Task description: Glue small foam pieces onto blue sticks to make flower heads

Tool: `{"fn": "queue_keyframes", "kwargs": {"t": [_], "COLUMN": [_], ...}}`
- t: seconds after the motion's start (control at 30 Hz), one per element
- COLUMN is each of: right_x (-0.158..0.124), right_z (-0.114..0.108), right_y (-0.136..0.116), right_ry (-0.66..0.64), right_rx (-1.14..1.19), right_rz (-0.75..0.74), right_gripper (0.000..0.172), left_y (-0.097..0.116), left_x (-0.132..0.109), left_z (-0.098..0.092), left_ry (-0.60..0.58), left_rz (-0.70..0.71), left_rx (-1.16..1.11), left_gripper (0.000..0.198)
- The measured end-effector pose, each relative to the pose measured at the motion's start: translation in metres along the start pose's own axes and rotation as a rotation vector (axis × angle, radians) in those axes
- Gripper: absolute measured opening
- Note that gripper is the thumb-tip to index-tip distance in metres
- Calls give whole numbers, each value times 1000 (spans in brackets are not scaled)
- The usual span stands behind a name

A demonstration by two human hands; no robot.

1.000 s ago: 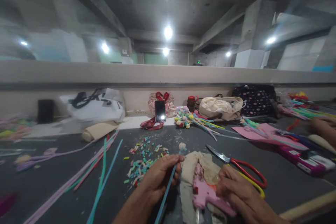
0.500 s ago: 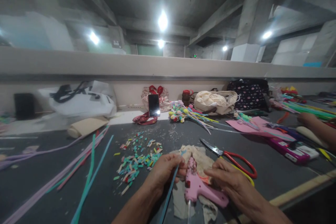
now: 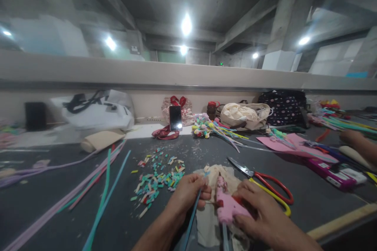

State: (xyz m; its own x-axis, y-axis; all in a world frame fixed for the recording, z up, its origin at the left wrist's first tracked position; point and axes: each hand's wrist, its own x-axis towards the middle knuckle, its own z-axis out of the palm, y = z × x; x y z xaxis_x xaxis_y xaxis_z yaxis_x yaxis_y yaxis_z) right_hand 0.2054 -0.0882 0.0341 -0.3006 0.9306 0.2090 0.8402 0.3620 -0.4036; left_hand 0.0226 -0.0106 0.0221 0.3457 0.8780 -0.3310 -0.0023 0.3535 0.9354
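- Head view: my left hand (image 3: 188, 194) is curled tight around a thin blue stick (image 3: 192, 216). My fingers pinch it near the top, and the stick runs down past my wrist to the bottom of the picture.
- My right hand (image 3: 259, 213) is wrapped around a pink glue gun (image 3: 226, 204). My fingers are closed on its body. The nose of the gun points up and away from me, close to the top of the blue stick.
- Both hands are close together, just above a pale cloth (image 3: 210, 219) that lies on the dark table (image 3: 59, 219).
- Red scissors (image 3: 265, 182) lie just past my right hand, and their blades are a little open.
- A pile of tiny colored bits (image 3: 157, 176) lies near my left hand, a little further out.
- Long colored sticks (image 3: 100, 188) lie well off to the left.
- A phone (image 3: 176, 118) stands at the back by the wall.
- Another person's hand (image 3: 352, 139) rests far off to the right, and it is not mine.
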Motion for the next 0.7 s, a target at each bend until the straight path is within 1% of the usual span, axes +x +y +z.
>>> {"fn": "queue_keyframes", "kwargs": {"t": [0.07, 0.17, 0.23, 0.33, 0.4, 0.5, 0.6, 0.7], "right_x": [-1, -3, -5, -7, -8, -7, -8, -13], "right_z": [-6, -14, -15, -15, -16, -19, -13, 0], "right_y": [9, 33, 52, 69, 69, 54, 37, 26], "right_ry": [20, 68, 125, 290, 375, 405, 357, 317], "right_rx": [173, 445, 623, 1011, 1250, 1469, 1533, 1483], "right_rz": [26, 63, 151, 311, 363, 365, 341, 327], "right_gripper": [13, 19, 21, 29, 31, 26, 29, 30], "left_y": [0, -1, -1, 0, 1, 2, 4, 8], "left_x": [1, 2, 3, 3, 2, -1, -6, -10], "left_z": [1, 0, 0, 0, 0, 3, 4, 3], "left_ry": [0, 9, 14, 21, 31, 22, -10, 17], "left_rz": [-2, 0, 0, -3, -10, -9, 33, 83], "left_rx": [3, 10, 14, 29, 46, 40, 14, -9], "left_gripper": [16, 14, 13, 14, 14, 15, 20, 22]}}
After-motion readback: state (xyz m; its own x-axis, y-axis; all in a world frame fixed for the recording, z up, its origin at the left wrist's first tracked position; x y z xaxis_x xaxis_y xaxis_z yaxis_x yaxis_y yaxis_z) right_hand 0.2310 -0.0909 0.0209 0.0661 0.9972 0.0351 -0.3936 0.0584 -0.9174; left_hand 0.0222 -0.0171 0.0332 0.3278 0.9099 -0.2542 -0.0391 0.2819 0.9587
